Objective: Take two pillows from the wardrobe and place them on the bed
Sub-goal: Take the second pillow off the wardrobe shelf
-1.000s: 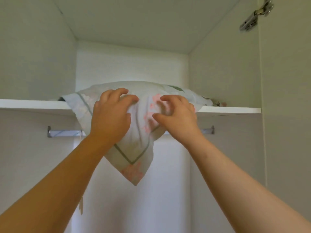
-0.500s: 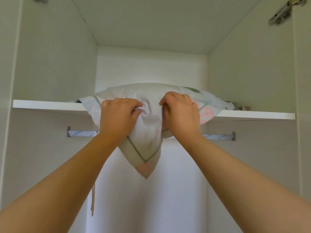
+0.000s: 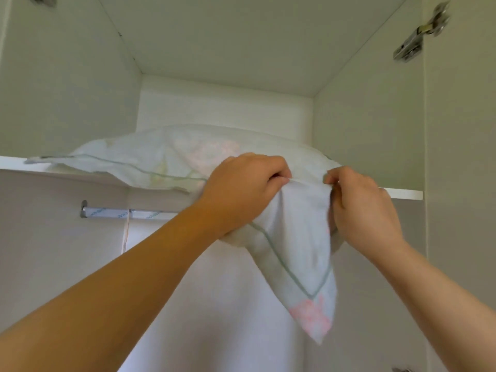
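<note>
A pale pillow (image 3: 171, 154) with a green border line and pink flowers lies on the white top shelf (image 3: 405, 194) of the wardrobe. One corner of it hangs down over the shelf's front edge. My left hand (image 3: 241, 189) and my right hand (image 3: 359, 208) both clutch the fabric at that hanging corner, side by side with a taut fold between them. Only one pillow is visible; the shelf behind it is hidden.
A metal hanging rail (image 3: 120, 212) runs under the shelf at the left, with a thin cord hanging from it. The wardrobe's side walls stand close on both sides. A door hinge (image 3: 418, 36) sits at the upper right.
Both hands closed on the pillow's front corner and pulled it out and to the right. More of the pillow now shows along the shelf to the left.
</note>
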Available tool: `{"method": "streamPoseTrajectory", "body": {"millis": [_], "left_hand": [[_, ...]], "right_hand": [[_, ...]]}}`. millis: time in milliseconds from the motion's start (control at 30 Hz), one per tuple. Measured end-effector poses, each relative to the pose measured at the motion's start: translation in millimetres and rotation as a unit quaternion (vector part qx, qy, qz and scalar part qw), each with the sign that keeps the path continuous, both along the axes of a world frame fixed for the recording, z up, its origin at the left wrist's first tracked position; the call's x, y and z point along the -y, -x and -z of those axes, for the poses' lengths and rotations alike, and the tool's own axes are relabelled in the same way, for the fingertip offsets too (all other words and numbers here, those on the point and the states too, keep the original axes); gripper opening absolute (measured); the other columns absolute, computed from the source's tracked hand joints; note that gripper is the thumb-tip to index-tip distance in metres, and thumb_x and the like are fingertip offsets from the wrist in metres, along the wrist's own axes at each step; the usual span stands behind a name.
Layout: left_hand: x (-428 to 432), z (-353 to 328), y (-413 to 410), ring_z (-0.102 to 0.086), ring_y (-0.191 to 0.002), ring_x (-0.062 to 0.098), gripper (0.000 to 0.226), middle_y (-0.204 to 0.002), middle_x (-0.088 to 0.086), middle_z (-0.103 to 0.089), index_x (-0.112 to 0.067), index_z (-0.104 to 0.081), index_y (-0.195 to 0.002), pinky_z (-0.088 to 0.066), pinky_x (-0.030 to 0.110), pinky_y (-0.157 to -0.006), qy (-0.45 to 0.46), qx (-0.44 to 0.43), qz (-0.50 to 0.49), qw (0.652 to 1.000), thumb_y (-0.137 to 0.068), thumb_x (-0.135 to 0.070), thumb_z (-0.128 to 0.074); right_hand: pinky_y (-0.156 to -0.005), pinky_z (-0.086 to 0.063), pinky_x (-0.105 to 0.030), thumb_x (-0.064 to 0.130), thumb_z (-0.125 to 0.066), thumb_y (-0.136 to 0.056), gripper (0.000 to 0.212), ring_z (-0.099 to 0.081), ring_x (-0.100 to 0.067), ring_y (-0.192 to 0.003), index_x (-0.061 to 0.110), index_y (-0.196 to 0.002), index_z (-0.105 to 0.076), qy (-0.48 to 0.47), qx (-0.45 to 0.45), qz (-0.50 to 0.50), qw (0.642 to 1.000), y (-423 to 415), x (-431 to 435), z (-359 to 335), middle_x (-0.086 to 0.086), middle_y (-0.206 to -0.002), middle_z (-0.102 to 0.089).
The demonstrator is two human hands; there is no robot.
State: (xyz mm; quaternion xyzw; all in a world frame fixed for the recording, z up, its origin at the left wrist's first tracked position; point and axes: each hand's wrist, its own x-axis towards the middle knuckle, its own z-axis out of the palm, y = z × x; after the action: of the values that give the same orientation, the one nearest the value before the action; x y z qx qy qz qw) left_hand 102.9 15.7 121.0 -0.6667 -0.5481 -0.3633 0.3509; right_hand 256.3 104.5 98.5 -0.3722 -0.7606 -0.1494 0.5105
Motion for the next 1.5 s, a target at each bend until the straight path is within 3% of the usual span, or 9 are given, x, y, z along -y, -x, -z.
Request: {"method": "streamPoseTrajectory", "body": {"millis": [167,333,467,700,933,1167,1300,1367,1500], "left_hand": [[7.7,-40.9,9.8,-0.033,-0.132,0.016,0.034,-0.135,-0.011,-0.05,-0.033,-0.052,-0.123,-0.024,0.037,-0.104,-0.114,-0.023,-0.075,0.99,-0.094,-0.019,-0.042],[-6.1,-72.6,53.3,-0.004,-0.146,0.024,0.072,-0.158,-0.002,-0.007,-0.038,-0.016,-0.145,-0.012,0.051,-0.114,0.091,-0.014,-0.22,0.971,-0.084,-0.048,-0.055],[-15.9,-85.7,83.3,-0.01,-0.145,0.025,0.096,-0.157,-0.004,-0.008,-0.036,-0.004,-0.147,-0.016,0.053,-0.115,0.237,-0.03,-0.215,0.947,-0.074,-0.057,-0.063],[-24.8,-54.5,82.2,-0.051,-0.117,0.026,0.032,-0.121,0.005,-0.056,-0.024,-0.051,-0.123,-0.022,0.047,-0.108,0.03,-0.078,-0.208,0.975,-0.092,-0.025,-0.045],[-2.6,-29.8,71.4,-0.058,-0.106,0.022,0.038,-0.103,0.002,-0.062,-0.025,-0.063,-0.114,-0.012,0.04,-0.113,-0.035,-0.112,-0.175,0.977,-0.087,-0.02,-0.037],[44.9,-4.8,67.0,-0.062,-0.069,0.024,0.041,-0.066,-0.004,-0.058,-0.029,-0.073,-0.093,-0.041,0.036,-0.09,-0.041,-0.227,-0.127,0.965,-0.071,-0.034,-0.039],[81.0,-40.3,40.5,-0.06,-0.088,0.007,0.055,-0.085,-0.017,-0.065,-0.042,-0.065,-0.102,-0.042,0.027,-0.092,0.184,-0.087,-0.114,0.972,-0.06,-0.074,-0.05],[70.4,-67.3,36.7,-0.058,-0.107,0.012,0.057,-0.111,-0.012,-0.067,-0.039,-0.064,-0.108,-0.041,0.027,-0.096,0.162,0.014,-0.076,0.984,-0.067,-0.076,-0.053],[10.4,-86.8,37.8,-0.032,-0.137,0.031,0.07,-0.149,0.001,-0.036,-0.037,-0.034,-0.138,-0.017,0.055,-0.112,0.154,0.084,-0.258,0.95,-0.078,-0.072,-0.041]], "right_hand": [[-0.091,-0.037,-0.044,0.003,-0.036,-0.088,0.03,-0.048,-0.037,-0.113,0.013,-0.108,-0.055,0.016,-0.074,-0.001,0.997,-18.1,-1.0,-22.3,-0.015,-0.12,-0.057],[-0.099,-0.029,-0.039,0.016,-0.042,-0.092,0.035,-0.038,-0.031,-0.126,0.021,-0.126,-0.048,-0.063,-0.056,-0.054,0.995,10.4,17.9,-48.1,-0.006,-0.139,-0.046],[-0.109,-0.018,-0.045,0.049,-0.05,-0.085,0.067,-0.021,-0.027,-0.139,0.03,-0.143,-0.022,-0.018,0.09,-0.01,0.996,43.0,11.7,-55.2,0.002,-0.156,-0.019],[-0.088,-0.027,-0.037,0.02,-0.041,-0.091,0.021,-0.048,-0.026,-0.107,0.021,-0.104,-0.058,-0.126,0.061,0.024,0.99,54.2,-8.2,-37.7,0.001,-0.108,-0.065],[-0.072,-0.014,-0.028,0.016,-0.047,-0.088,0.023,-0.054,-0.025,-0.097,0.024,-0.097,-0.067,-0.144,0.018,-0.054,0.988,40.7,0.2,-12.9,0.002,-0.095,-0.072],[-0.068,-0.022,-0.03,0.025,-0.041,-0.072,0.03,-0.06,-0.023,-0.075,0.026,-0.082,-0.069,-0.174,0.066,-0.118,0.975,15.9,21.9,14.2,0.007,-0.074,-0.071],[-0.071,-0.024,-0.027,0.023,-0.041,-0.069,0.03,-0.046,-0.009,-0.078,0.028,-0.082,-0.067,-0.165,0.065,-0.143,0.974,13.1,21.9,25.0,0.013,-0.072,-0.069],[-0.071,-0.024,-0.026,0.023,-0.039,-0.069,0.033,-0.045,-0.009,-0.08,0.029,-0.083,-0.068,-0.146,0.059,-0.147,0.976,15.7,20.3,29.9,0.014,-0.073,-0.069],[-0.074,-0.03,-0.028,0.02,-0.048,-0.068,0.027,-0.053,-0.008,-0.076,0.027,-0.081,-0.071,-0.127,0.048,-0.151,0.979,20.0,18.1,38.0,0.013,-0.073,-0.071]]}}
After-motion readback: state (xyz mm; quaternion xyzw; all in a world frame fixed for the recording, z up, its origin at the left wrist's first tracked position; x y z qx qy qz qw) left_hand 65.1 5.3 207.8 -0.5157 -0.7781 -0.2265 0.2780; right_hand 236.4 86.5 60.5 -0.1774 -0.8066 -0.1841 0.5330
